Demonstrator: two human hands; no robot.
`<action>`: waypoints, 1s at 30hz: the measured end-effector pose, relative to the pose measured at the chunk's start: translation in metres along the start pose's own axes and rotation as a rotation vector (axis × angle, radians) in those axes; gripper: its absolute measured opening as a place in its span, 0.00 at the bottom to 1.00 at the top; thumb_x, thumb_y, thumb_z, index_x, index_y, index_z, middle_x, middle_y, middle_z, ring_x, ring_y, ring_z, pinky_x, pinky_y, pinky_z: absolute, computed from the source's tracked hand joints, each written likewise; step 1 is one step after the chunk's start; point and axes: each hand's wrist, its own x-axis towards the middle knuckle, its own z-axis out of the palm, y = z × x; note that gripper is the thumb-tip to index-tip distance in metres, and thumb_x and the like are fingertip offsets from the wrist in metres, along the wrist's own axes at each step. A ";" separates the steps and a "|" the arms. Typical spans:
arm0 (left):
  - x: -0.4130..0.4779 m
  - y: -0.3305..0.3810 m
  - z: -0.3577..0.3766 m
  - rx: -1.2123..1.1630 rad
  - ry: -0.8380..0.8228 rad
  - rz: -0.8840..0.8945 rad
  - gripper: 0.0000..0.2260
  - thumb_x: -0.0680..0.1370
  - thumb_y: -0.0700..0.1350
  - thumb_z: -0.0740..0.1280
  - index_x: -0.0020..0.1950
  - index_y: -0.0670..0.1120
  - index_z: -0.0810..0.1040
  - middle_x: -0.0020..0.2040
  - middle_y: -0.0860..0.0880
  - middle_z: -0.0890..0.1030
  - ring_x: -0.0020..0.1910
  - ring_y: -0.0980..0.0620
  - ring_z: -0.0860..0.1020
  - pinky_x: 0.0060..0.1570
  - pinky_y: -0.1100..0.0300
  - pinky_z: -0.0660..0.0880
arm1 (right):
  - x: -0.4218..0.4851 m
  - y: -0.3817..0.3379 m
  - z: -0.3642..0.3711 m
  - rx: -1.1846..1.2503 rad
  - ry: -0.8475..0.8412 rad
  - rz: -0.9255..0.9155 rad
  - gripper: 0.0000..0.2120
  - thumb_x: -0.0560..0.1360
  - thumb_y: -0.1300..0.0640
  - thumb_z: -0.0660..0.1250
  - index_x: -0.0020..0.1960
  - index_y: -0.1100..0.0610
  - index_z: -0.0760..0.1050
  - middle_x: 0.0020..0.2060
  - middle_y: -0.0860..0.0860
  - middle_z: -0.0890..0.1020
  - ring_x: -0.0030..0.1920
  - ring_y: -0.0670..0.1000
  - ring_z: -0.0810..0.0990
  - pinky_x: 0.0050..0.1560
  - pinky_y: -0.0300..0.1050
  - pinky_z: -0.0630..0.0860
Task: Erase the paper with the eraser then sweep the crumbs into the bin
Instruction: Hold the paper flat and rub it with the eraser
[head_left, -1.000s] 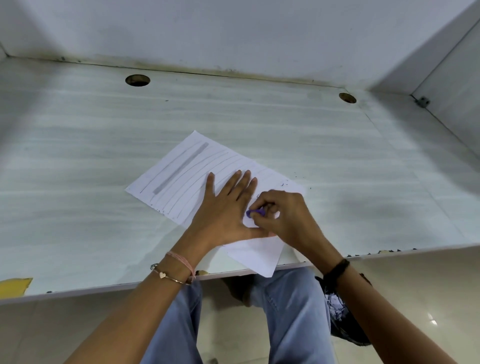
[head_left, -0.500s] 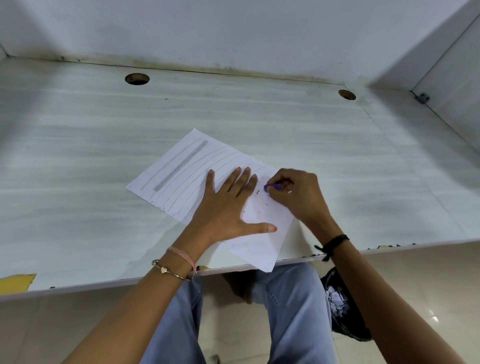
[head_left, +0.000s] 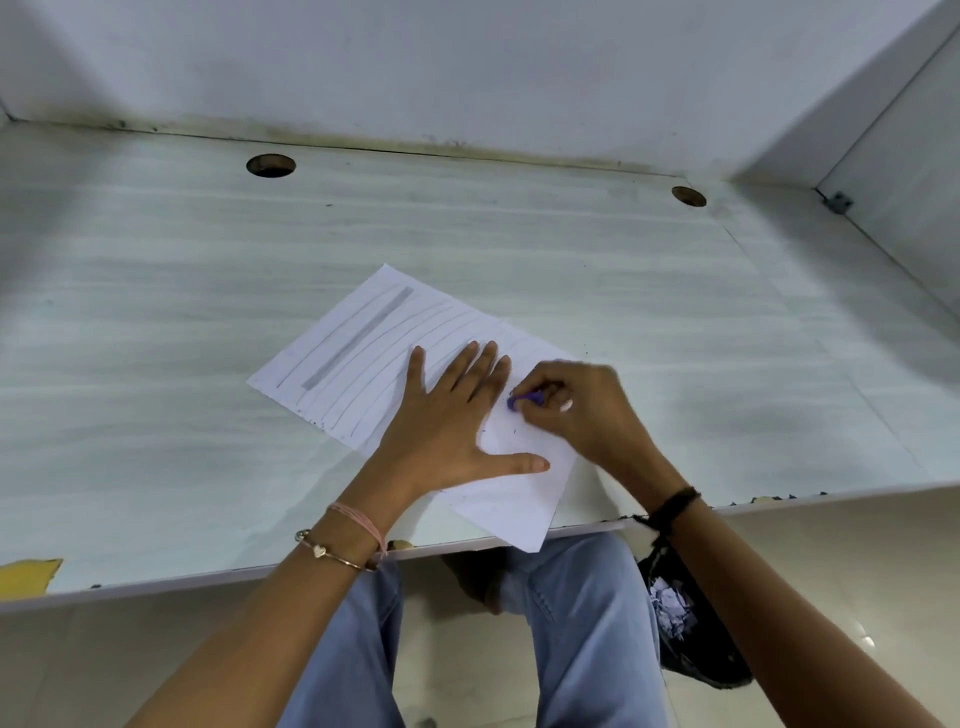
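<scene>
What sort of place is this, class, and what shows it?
Probably an office or study cubicle: a desk with cable holes, panels closing its back and right side, and a lined paper on it.

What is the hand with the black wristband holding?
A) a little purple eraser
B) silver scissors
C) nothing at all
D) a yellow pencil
A: the right hand, the one with the black wristband, pinches a small purple eraser in its fingertips, down on the white lined sheet of paper.
</scene>
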 end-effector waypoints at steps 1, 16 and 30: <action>0.000 0.000 0.000 -0.016 0.011 -0.003 0.51 0.67 0.80 0.48 0.79 0.52 0.37 0.79 0.52 0.35 0.77 0.54 0.34 0.71 0.35 0.34 | 0.006 0.004 -0.004 0.031 0.071 0.026 0.06 0.67 0.67 0.72 0.40 0.57 0.83 0.35 0.50 0.83 0.33 0.42 0.76 0.37 0.29 0.71; 0.000 0.000 0.000 0.018 -0.006 0.005 0.54 0.62 0.82 0.39 0.79 0.51 0.35 0.79 0.52 0.35 0.77 0.54 0.33 0.72 0.34 0.34 | -0.014 -0.005 0.013 0.049 -0.049 -0.041 0.07 0.66 0.66 0.73 0.41 0.56 0.83 0.34 0.46 0.81 0.35 0.42 0.78 0.38 0.29 0.71; 0.032 -0.002 -0.015 -0.018 0.150 0.031 0.44 0.66 0.80 0.40 0.76 0.62 0.61 0.74 0.52 0.62 0.73 0.50 0.58 0.68 0.40 0.55 | 0.009 0.032 -0.013 0.174 0.144 0.164 0.05 0.71 0.64 0.72 0.45 0.57 0.82 0.42 0.51 0.84 0.40 0.47 0.81 0.41 0.29 0.75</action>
